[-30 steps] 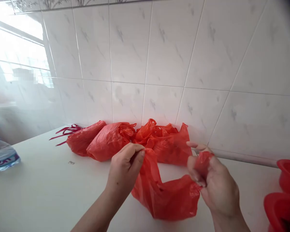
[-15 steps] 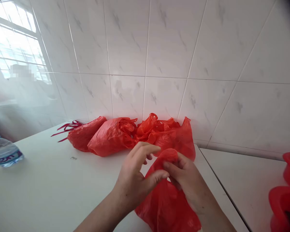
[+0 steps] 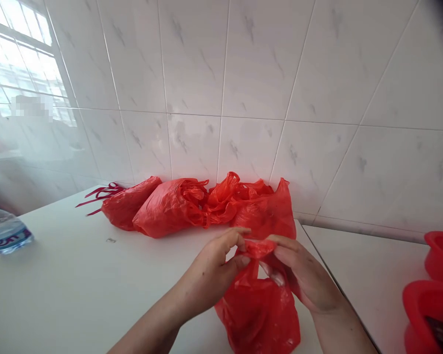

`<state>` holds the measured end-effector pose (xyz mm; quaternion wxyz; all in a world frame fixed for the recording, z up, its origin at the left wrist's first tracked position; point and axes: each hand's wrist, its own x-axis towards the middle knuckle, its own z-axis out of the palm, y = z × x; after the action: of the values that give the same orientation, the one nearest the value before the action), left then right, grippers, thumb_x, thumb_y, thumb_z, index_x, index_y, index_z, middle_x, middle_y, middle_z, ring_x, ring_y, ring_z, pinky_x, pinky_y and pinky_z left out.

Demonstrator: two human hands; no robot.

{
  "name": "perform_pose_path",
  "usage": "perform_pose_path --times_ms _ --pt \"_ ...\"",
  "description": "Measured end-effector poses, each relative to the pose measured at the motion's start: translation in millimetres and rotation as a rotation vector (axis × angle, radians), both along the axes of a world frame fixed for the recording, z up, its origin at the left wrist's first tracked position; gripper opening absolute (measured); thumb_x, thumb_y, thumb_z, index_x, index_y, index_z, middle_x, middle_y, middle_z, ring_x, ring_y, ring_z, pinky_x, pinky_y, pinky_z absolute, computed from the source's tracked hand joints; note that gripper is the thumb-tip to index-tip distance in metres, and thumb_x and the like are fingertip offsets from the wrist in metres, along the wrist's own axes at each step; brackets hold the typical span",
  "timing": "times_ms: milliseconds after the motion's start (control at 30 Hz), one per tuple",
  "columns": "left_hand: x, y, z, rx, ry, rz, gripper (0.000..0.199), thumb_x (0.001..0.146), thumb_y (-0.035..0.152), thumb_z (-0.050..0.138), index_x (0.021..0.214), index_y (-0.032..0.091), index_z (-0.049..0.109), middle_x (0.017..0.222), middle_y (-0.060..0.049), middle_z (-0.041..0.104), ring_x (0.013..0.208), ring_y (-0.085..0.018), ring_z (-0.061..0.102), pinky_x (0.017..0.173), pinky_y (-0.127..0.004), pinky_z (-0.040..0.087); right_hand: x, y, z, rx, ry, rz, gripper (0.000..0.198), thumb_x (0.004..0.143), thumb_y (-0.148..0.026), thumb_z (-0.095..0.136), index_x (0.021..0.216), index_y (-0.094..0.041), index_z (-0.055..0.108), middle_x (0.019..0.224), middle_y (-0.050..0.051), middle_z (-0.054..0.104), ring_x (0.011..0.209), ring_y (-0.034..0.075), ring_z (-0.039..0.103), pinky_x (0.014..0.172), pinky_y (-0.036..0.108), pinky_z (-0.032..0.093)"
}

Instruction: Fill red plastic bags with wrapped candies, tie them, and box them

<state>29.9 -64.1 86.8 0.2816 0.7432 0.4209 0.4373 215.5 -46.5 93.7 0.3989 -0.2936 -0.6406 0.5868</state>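
A thin red plastic bag [image 3: 260, 314] hangs below my two hands, over the front of the white table. My left hand [image 3: 221, 265] pinches the bag's gathered upper part between thumb and fingers. On the other side, my right hand [image 3: 299, 268] has its fingers closed on the same bunched plastic, with the thumb underneath. A gap shows between the handle strips beneath the hands. Behind them, against the wall, lie more filled red plastic bags [image 3: 166, 209], and one [image 3: 264, 216] stands just beyond my fingers.
Dark red ribbons [image 3: 103, 194] lie at the left end of the bags. A water bottle [image 3: 7, 228] is at the far left of the white table [image 3: 77, 285]. Red plastic containers [image 3: 428, 300] stand at the right, past a table seam. A tiled wall [image 3: 195, 73] rises behind.
My left hand, spread apart from the bag before, has closed on its top. My right hand has shifted slightly right, and the bag's top is now stretched between both hands.
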Motion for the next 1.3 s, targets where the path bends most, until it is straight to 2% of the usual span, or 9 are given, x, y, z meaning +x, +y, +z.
perform_pose_path --times_ms 100,233,300,400,667,800,933,1133,1300 --pt "1.6 -0.6 -0.2 -0.167 -0.012 -0.055 0.008 0.082 0.016 0.049 0.076 0.020 0.050 0.076 0.002 0.057 0.069 -0.012 0.051 0.060 -0.022 0.040 3.8 -4.1 9.3 0.098 -0.205 -0.001 0.036 0.089 -0.034 0.040 0.058 -0.017 0.046 0.059 -0.002 0.041 0.057 0.010 0.035 0.054 0.025 0.029" --pt "4.3 0.2 -1.3 -0.125 0.067 0.095 0.007 0.079 0.018 0.051 0.073 0.020 0.050 0.068 0.005 0.055 0.062 -0.011 0.047 0.056 -0.022 0.035 0.5 -3.9 4.6 0.144 -0.433 -0.202 0.002 0.076 -0.021 0.054 0.078 -0.021 0.053 0.071 -0.003 0.050 0.064 0.011 0.043 0.057 0.023 0.034" --pt "5.4 0.5 -1.5 -0.102 0.120 0.126 0.007 0.079 0.018 0.052 0.072 0.021 0.051 0.068 0.005 0.058 0.062 -0.011 0.049 0.056 -0.022 0.035 -3.2 0.8 -4.7 0.225 -0.496 -0.366 0.024 0.073 -0.018 0.054 0.095 -0.025 0.054 0.080 -0.002 0.056 0.069 0.013 0.050 0.060 0.024 0.037" --pt "6.8 2.0 -2.9 -0.029 0.198 0.153 0.008 0.079 0.017 0.052 0.073 0.022 0.052 0.070 0.006 0.061 0.062 -0.012 0.051 0.058 -0.023 0.034 -8.7 8.7 -16.0 0.335 -0.593 -0.543 0.024 0.073 -0.017 0.051 0.094 -0.027 0.057 0.072 -0.003 0.058 0.060 0.013 0.049 0.055 0.025 0.034" --pt "7.8 10.3 -16.5 0.226 0.409 0.230 0.008 0.081 0.014 0.054 0.075 0.021 0.053 0.075 0.001 0.064 0.067 -0.014 0.056 0.061 -0.025 0.037 -4.1 9.8 -11.9 0.016 -0.155 -0.189 0.026 0.084 -0.026 0.049 0.105 -0.020 0.063 0.089 0.003 0.064 0.080 0.016 0.058 0.074 0.031 0.045" --pt "4.4 10.0 -21.2 0.318 0.453 0.212 0.011 0.081 0.014 0.056 0.073 0.019 0.053 0.074 -0.001 0.062 0.069 -0.016 0.055 0.065 -0.028 0.042 -2.6 11.6 -14.4 -0.026 -0.036 -0.172 0.020 0.082 -0.034 0.059 0.095 -0.019 0.064 0.083 0.001 0.060 0.072 0.012 0.053 0.071 0.027 0.043" --pt "-6.0 -1.2 -21.2 0.368 0.372 0.156 0.015 0.080 0.007 0.054 0.070 0.019 0.054 0.101 -0.006 0.061 0.094 -0.020 0.057 0.080 -0.034 0.046 2.4 28.5 -26.7 -0.071 0.094 -0.236 0.020 0.075 -0.028 0.067 0.089 -0.020 0.056 0.079 -0.003 0.052 0.066 0.009 0.047 0.063 0.022 0.040" --pt "-33.4 -33.5 -22.4 0.013 0.426 0.015 0.024 0.070 -0.001 0.060 0.065 0.019 0.049 0.089 0.000 0.060 0.089 -0.016 0.055 0.079 -0.027 0.044 14.5 71.8 -72.6 0.181 -0.252 -0.708 0.015 0.072 -0.030 0.057 0.081 -0.019 0.051 0.074 -0.001 0.053 0.069 0.015 0.050 0.066 0.029 0.042" --pt "-43.7 -42.3 -18.3 -0.334 0.346 -0.186 0.020 0.072 0.008 0.066 0.067 0.020 0.052 0.086 0.004 0.060 0.075 -0.012 0.056 0.069 -0.022 0.044 7.9 78.3 -85.6 0.211 -0.420 -0.647 0.010 0.072 -0.027 0.051 0.078 -0.020 0.055 0.072 -0.001 0.056 0.067 0.015 0.052 0.065 0.029 0.041"
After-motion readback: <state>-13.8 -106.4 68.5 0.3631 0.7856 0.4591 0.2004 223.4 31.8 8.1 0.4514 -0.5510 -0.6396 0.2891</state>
